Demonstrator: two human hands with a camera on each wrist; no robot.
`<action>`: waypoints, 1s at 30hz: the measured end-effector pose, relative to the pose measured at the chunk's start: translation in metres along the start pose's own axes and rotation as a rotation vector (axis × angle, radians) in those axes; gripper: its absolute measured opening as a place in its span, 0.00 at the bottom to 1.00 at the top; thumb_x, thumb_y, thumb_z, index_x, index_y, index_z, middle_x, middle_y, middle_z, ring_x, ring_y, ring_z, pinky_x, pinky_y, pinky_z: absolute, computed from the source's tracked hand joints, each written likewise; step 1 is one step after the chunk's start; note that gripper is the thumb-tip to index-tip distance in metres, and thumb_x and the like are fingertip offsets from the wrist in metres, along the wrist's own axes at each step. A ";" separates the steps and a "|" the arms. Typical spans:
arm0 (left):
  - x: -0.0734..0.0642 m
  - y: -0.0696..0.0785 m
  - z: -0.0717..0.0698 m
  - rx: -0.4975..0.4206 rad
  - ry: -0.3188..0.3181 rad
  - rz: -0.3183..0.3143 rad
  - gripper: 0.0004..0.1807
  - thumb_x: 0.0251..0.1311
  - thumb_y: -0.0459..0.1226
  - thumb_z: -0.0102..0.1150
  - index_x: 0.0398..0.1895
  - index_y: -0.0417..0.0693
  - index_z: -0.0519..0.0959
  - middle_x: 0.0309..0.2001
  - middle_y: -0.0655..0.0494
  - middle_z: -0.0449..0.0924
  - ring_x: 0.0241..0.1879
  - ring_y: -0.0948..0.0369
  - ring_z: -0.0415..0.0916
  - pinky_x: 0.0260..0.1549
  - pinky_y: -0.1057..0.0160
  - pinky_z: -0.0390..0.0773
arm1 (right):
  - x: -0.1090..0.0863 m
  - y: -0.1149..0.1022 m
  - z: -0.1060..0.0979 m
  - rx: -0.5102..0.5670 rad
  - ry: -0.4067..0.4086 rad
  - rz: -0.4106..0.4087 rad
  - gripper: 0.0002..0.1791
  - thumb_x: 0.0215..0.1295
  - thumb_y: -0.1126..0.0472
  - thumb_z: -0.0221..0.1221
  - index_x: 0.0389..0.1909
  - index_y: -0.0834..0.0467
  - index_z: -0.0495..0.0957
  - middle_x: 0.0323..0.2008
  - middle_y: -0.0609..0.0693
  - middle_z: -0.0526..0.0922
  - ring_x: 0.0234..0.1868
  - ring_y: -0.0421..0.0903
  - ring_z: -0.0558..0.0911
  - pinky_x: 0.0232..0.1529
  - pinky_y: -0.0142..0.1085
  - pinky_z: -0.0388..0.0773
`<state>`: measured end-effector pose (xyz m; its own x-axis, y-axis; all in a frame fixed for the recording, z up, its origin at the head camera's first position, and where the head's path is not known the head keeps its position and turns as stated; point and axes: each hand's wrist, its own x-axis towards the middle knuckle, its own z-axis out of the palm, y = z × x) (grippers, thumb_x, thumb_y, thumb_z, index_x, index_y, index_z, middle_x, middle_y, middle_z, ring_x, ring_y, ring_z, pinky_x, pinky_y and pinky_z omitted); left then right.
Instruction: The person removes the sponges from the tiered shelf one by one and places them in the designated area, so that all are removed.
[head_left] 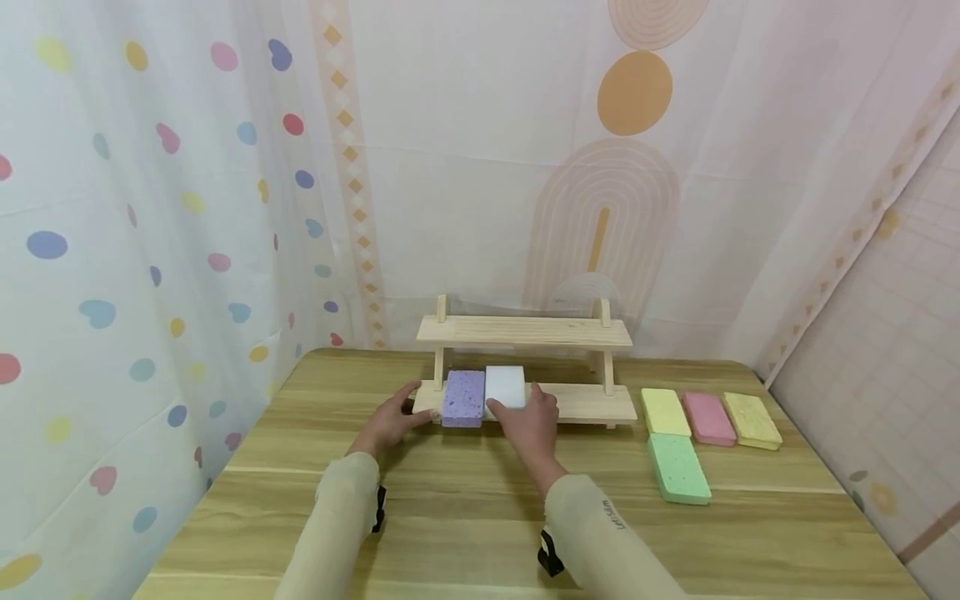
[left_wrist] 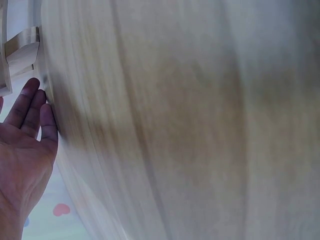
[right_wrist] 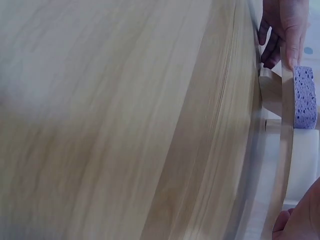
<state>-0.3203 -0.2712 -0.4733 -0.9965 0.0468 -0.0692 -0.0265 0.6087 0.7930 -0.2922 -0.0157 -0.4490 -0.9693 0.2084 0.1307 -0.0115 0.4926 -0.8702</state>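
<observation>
On the lower board of a two-tier wooden rack [head_left: 577, 402], a purple sponge [head_left: 464, 398] and a white sponge [head_left: 505, 385] lie side by side. My left hand [head_left: 392, 419] is at the board's left end, thumb along the front edge beside the purple sponge. Its other fingers, fairly straight, reach round the end near the rack's foot in the left wrist view. With my right hand [head_left: 529, 419] I hold the white sponge, thumb on its near left part and fingers at its right side. That hand partly covers the sponge in the right wrist view.
Right of the rack, a pale yellow sponge [head_left: 665, 412], a pink sponge [head_left: 709, 418] and a darker yellow sponge [head_left: 752, 421] lie in a row on the wooden table [head_left: 450, 533]. A green sponge [head_left: 679, 468] lies in front. Patterned curtains [head_left: 465, 192] hang behind.
</observation>
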 end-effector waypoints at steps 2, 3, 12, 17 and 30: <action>0.000 0.000 0.001 -0.007 -0.005 0.006 0.47 0.63 0.53 0.64 0.78 0.49 0.53 0.63 0.35 0.71 0.62 0.43 0.69 0.59 0.42 0.67 | 0.000 0.000 0.003 -0.018 0.005 0.013 0.53 0.52 0.39 0.72 0.71 0.67 0.63 0.63 0.69 0.65 0.64 0.65 0.66 0.61 0.55 0.68; -0.001 0.000 0.001 -0.010 -0.006 0.007 0.47 0.63 0.53 0.64 0.78 0.49 0.53 0.63 0.35 0.71 0.61 0.43 0.69 0.59 0.42 0.68 | 0.001 0.001 0.005 -0.022 0.008 0.017 0.54 0.52 0.39 0.72 0.70 0.67 0.63 0.63 0.69 0.65 0.63 0.65 0.66 0.61 0.55 0.68; -0.002 0.001 0.002 -0.011 -0.005 0.022 0.46 0.63 0.53 0.64 0.78 0.49 0.53 0.61 0.35 0.72 0.59 0.44 0.71 0.56 0.43 0.70 | 0.002 0.001 0.013 -0.053 0.026 0.034 0.55 0.48 0.39 0.74 0.70 0.66 0.63 0.63 0.68 0.66 0.62 0.65 0.67 0.59 0.56 0.69; -0.003 0.001 0.001 -0.005 0.000 0.011 0.46 0.63 0.53 0.65 0.78 0.50 0.54 0.62 0.35 0.72 0.60 0.43 0.70 0.58 0.42 0.68 | 0.003 0.000 0.014 -0.077 0.025 0.026 0.54 0.47 0.39 0.74 0.69 0.65 0.65 0.62 0.68 0.67 0.61 0.64 0.68 0.58 0.56 0.70; -0.003 0.002 0.001 -0.002 0.000 -0.004 0.47 0.62 0.55 0.64 0.78 0.51 0.54 0.64 0.34 0.70 0.62 0.42 0.68 0.60 0.40 0.66 | 0.003 0.001 0.013 -0.110 0.020 -0.001 0.52 0.48 0.41 0.74 0.68 0.66 0.66 0.59 0.67 0.69 0.59 0.61 0.69 0.56 0.54 0.70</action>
<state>-0.3174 -0.2690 -0.4723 -0.9964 0.0442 -0.0718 -0.0303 0.6073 0.7939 -0.2983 -0.0255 -0.4551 -0.9642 0.2239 0.1420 0.0157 0.5827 -0.8126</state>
